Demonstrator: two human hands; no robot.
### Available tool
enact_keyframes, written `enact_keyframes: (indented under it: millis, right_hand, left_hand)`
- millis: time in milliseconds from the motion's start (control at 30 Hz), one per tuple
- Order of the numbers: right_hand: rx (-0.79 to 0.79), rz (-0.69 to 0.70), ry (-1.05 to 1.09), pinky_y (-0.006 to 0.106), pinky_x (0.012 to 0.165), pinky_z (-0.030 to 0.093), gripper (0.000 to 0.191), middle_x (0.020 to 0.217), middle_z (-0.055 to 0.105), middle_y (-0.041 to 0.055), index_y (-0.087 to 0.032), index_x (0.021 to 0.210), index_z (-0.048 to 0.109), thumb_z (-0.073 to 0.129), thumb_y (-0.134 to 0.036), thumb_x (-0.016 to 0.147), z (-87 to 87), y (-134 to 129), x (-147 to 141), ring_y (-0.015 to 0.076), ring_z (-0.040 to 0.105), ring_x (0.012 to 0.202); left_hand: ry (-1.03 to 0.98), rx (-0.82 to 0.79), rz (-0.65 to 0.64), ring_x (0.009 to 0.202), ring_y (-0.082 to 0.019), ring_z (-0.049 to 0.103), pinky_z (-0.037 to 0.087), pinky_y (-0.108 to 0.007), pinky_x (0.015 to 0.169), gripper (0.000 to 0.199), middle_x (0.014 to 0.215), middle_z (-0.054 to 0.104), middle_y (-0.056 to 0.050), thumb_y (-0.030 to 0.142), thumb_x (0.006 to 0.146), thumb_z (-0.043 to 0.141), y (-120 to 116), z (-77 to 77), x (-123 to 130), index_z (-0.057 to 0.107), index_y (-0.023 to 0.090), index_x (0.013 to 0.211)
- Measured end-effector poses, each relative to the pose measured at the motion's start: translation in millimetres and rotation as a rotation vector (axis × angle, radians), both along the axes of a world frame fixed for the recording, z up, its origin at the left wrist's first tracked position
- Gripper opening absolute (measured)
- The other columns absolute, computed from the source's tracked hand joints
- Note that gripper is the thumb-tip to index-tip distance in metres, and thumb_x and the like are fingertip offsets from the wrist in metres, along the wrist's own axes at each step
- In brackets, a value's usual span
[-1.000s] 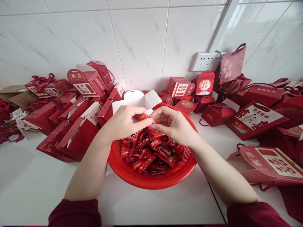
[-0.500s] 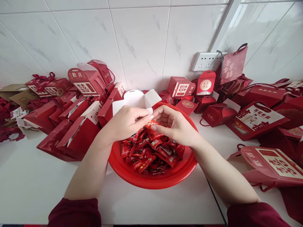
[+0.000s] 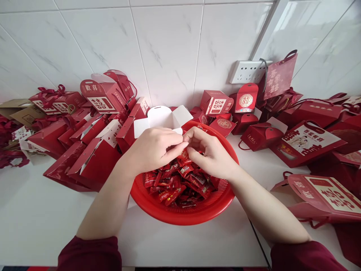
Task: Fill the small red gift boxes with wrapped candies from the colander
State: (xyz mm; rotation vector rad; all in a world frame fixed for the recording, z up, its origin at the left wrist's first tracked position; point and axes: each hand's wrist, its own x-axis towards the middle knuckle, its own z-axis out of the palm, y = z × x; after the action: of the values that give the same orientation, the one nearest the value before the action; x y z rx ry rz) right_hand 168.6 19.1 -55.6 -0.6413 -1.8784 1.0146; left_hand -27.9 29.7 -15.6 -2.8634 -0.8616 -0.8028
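Note:
A red basket [image 3: 183, 218] holds many red-wrapped sweets [image 3: 175, 186]. Behind its back rim stands an opened box [image 3: 162, 117] with its white inside and flaps showing. Over the back of the basket, my left hand [image 3: 158, 148] has thumb and fingers pinched together. My right hand [image 3: 207, 152] meets it fingertip to fingertip, its fingers curled and its thumb tip near the index finger. Whatever lies between the fingertips is hidden or too small to name. Red wrappers show just beneath both hands.
Red gift boxes and bags [image 3: 96, 162] crowd the left side. More boxes [image 3: 307, 141] spread along the right, with a large one [image 3: 327, 195] at the near right. A white power strip [image 3: 249, 71] is on the tiled wall behind.
The orange-red wrapper seen between my fingers earlier no longer shows there. My left fingers have closed more over the fingertips, and my right hand has shifted slightly right.

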Motion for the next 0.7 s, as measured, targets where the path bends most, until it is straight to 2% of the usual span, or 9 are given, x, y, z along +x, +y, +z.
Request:
enact_keyframes:
  millis: [200,433,567,633,700]
  right_hand:
    - [-0.020,-0.008,-0.012,0.027,0.066,0.045,0.020,0.087,0.054,-0.0012,-0.022,0.093,0.048,0.057,-0.009,0.080,1.1,-1.9,0.1,0.0127,0.053,0.075]
    - [-0.045,0.023,0.025,0.027,0.062,0.042,0.019,0.081,0.053,-0.0021,-0.022,0.092,0.049,0.050,-0.005,0.083,-4.7,3.5,1.3,0.0108,0.048,0.067]
    - [-0.026,0.051,0.014,0.029,0.070,0.047,0.012,0.089,0.057,0.0003,-0.021,0.096,0.050,0.059,-0.016,0.090,-0.4,1.3,2.6,0.0130,0.055,0.077]
    - [-0.026,0.061,0.032,0.030,0.075,0.050,0.017,0.093,0.060,0.0022,-0.020,0.100,0.051,0.064,-0.024,0.091,1.2,0.2,3.1,0.0147,0.060,0.083]
    - [-0.034,0.045,0.041,0.030,0.073,0.050,0.020,0.094,0.063,0.0026,-0.021,0.103,0.051,0.066,-0.028,0.092,0.9,0.2,3.2,0.0147,0.061,0.083]
  left_hand:
    - [0.019,-0.050,0.009,0.057,-0.011,0.039,0.032,-0.030,0.060,0.035,0.059,0.041,0.004,0.018,0.096,0.049,-2.1,1.6,2.6,0.037,0.019,0.063]
    - [0.014,-0.091,0.021,0.057,-0.012,0.039,0.031,-0.030,0.058,0.038,0.058,0.040,0.004,0.021,0.097,0.048,-2.1,0.5,2.6,0.035,0.019,0.062]
    - [-0.001,-0.096,0.025,0.057,-0.011,0.040,0.033,-0.030,0.059,0.038,0.058,0.042,0.003,0.023,0.098,0.049,-2.8,3.1,2.0,0.039,0.018,0.061]
    - [-0.059,-0.079,0.065,0.063,-0.012,0.047,0.039,-0.029,0.064,0.034,0.063,0.049,0.003,0.027,0.098,0.052,-0.9,8.7,-5.3,0.047,0.019,0.065]
    - [-0.148,-0.051,0.153,0.082,-0.013,0.058,0.045,-0.028,0.081,0.020,0.083,0.062,0.001,0.031,0.097,0.055,3.7,15.4,-19.9,0.059,0.019,0.081]
